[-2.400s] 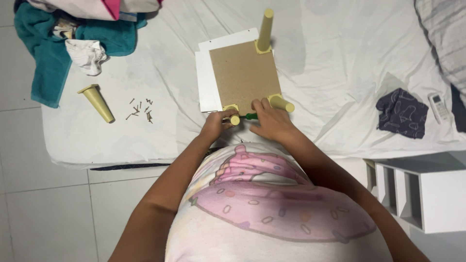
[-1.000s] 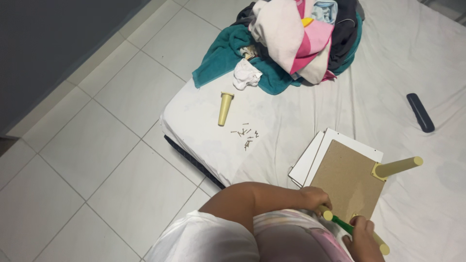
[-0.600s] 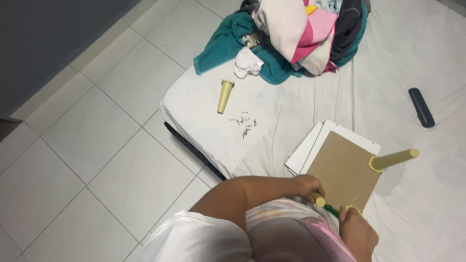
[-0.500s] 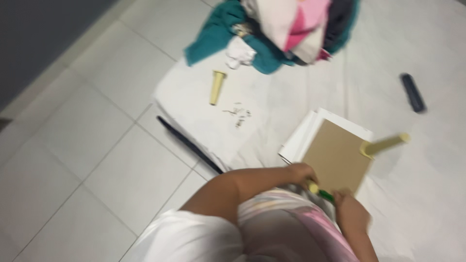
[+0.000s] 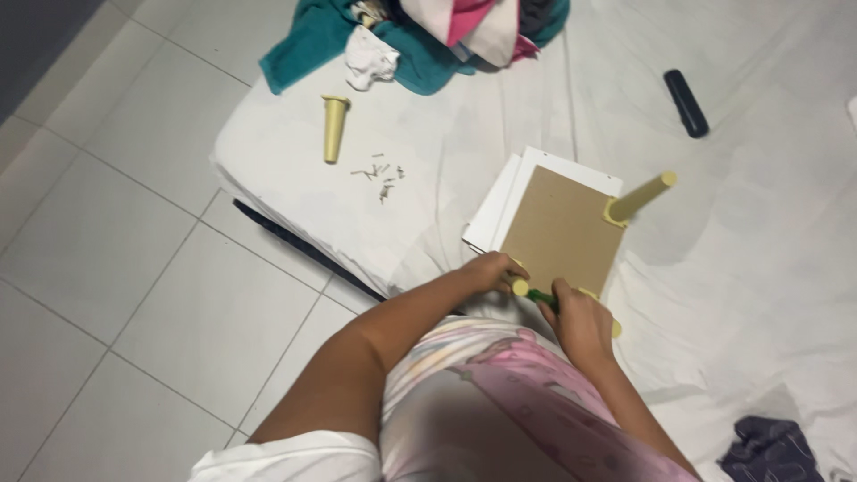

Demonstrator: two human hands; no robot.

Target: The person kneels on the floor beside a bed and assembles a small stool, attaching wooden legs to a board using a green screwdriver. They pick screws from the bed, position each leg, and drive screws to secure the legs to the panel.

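**Fitting a leg to a flat board on a bed: handling and grip points**

While the board (image 5: 561,230) is lying flat on the white sheet of the bed (image 5: 768,223), the left hand (image 5: 493,270) is closing around a short cream leg (image 5: 519,286) at the board's near edge, and the right hand (image 5: 578,319) is gripping a green-handled tool (image 5: 541,298) whose tip is pointing toward that leg. Both hands are clenched on what they are holding. A second leg (image 5: 638,198) is standing up, slightly tilted, from the board's far corner. The board is showing a brown backing with white edges and looks stiff, thin and fairly light; it is probably best held by its edges or steadied near the corner being worked, since the soft bedding beneath it is likely giving way under pressure. The legs appear rigid, smooth and tapered, so a grasp around the thicker base should be slipping least. A loose leg (image 5: 334,128) and small scattered screws (image 5: 380,175) are lying well apart on the sheet; the screws look easy to lose in the folds. A pile of clothes (image 5: 420,40) and a dark remote (image 5: 686,103) are lying farther off.
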